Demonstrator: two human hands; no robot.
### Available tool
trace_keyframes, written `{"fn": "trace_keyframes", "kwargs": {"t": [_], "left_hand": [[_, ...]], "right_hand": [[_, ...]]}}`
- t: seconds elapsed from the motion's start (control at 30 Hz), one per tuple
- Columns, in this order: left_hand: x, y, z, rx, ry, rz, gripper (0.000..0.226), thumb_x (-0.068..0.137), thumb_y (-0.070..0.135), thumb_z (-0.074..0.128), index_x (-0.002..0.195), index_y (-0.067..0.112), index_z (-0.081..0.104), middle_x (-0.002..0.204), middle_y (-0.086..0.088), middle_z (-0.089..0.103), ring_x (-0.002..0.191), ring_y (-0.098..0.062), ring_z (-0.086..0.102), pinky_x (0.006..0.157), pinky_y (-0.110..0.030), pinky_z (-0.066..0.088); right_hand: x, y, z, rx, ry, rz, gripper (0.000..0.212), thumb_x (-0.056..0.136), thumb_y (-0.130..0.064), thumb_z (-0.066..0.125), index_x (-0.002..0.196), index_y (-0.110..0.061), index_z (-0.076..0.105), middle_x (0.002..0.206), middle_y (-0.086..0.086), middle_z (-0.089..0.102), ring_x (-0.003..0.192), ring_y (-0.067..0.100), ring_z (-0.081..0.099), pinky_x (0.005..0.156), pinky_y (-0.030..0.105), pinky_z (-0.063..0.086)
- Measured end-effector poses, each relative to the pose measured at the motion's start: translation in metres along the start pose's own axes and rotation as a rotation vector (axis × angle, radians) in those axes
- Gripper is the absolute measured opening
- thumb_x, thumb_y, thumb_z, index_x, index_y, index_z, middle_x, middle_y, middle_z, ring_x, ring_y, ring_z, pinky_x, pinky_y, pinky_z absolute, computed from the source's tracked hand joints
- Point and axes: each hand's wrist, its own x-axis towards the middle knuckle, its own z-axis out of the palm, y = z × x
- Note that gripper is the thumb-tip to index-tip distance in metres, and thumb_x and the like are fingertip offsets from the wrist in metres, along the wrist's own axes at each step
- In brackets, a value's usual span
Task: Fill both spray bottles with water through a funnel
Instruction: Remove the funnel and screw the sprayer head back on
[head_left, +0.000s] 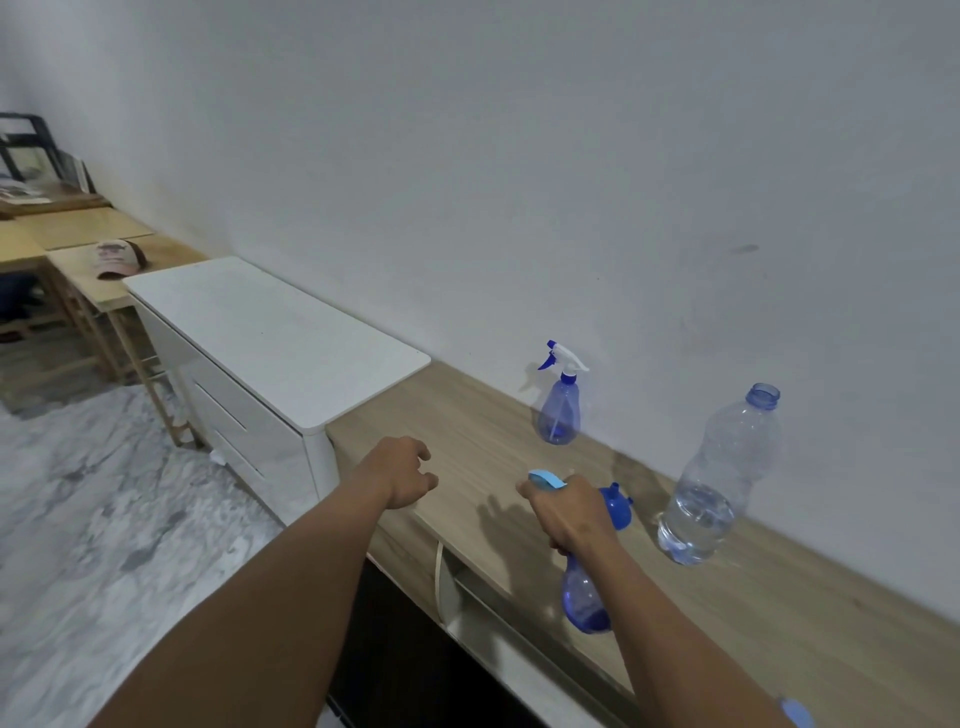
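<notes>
My right hand (569, 512) grips the neck and light-blue trigger head of a blue spray bottle (584, 603), which stands near the front edge of the wooden counter (483, 431). Just behind that hand lies a blue funnel (618, 506). A second blue spray bottle (560, 402) with a white and blue trigger stands upright against the wall. To the right is a large clear water bottle (719, 478), uncapped, with water in its lower part. My left hand (402, 470) hovers over the counter's left end, fingers loosely curled, holding nothing.
A white drawer cabinet (270, 332) adjoins the counter on the left. Beyond it are wooden tables, one with a cap (119, 258) on it. A light-blue object (797, 712) shows at the bottom right edge. Marble-patterned floor lies to the left.
</notes>
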Motion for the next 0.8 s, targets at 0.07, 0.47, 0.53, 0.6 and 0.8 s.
{"fn": "trace_keyframes", "kwargs": {"t": [0.07,0.47,0.53,0.6,0.8], "left_hand": [[-0.002,-0.003,0.001,0.002,-0.004,-0.011,0.051,0.089,0.037,0.068,0.134,0.015,0.058,0.13,-0.004,0.062,0.116,-0.022,0.059,0.098,-0.031,0.047],[-0.001,0.01,-0.002,-0.089,0.006,0.002,0.049,0.089,0.036,0.07,0.132,0.015,0.059,0.129,-0.005,0.063,0.114,-0.021,0.059,0.099,-0.03,0.047],[0.0,0.019,-0.001,-0.139,0.003,0.019,0.048,0.088,0.035,0.071,0.13,0.015,0.061,0.126,-0.005,0.063,0.106,-0.018,0.06,0.095,-0.027,0.047],[0.001,0.029,0.002,-0.192,-0.01,0.038,0.048,0.086,0.033,0.074,0.129,0.016,0.062,0.123,-0.004,0.064,0.097,-0.015,0.058,0.088,-0.024,0.046],[0.006,0.06,0.005,-0.313,-0.071,0.091,0.056,0.075,0.02,0.08,0.128,0.018,0.063,0.121,-0.002,0.065,0.105,-0.014,0.063,0.083,-0.02,0.046]], "right_hand": [[-0.001,0.002,0.001,-0.07,-0.005,0.003,0.038,0.083,-0.047,0.059,0.098,-0.015,0.046,0.08,0.007,0.069,0.062,0.021,0.067,0.068,0.04,0.061],[0.011,-0.02,-0.019,0.244,-0.01,-0.084,0.047,0.089,-0.051,0.05,0.119,-0.015,0.047,0.087,0.009,0.065,0.052,0.022,0.062,0.051,0.031,0.048],[0.013,-0.032,-0.026,0.303,0.014,-0.148,0.034,0.09,-0.047,0.05,0.107,-0.018,0.051,0.089,0.007,0.065,0.054,0.023,0.066,0.055,0.033,0.05],[0.015,-0.043,-0.032,0.355,0.031,-0.225,0.018,0.089,-0.035,0.056,0.092,-0.018,0.052,0.085,0.005,0.066,0.059,0.021,0.072,0.06,0.035,0.051],[0.026,-0.069,-0.044,0.243,0.071,-0.405,0.016,0.09,-0.025,0.066,0.084,-0.011,0.063,0.069,-0.002,0.058,0.062,0.013,0.052,0.061,0.027,0.041]]}}
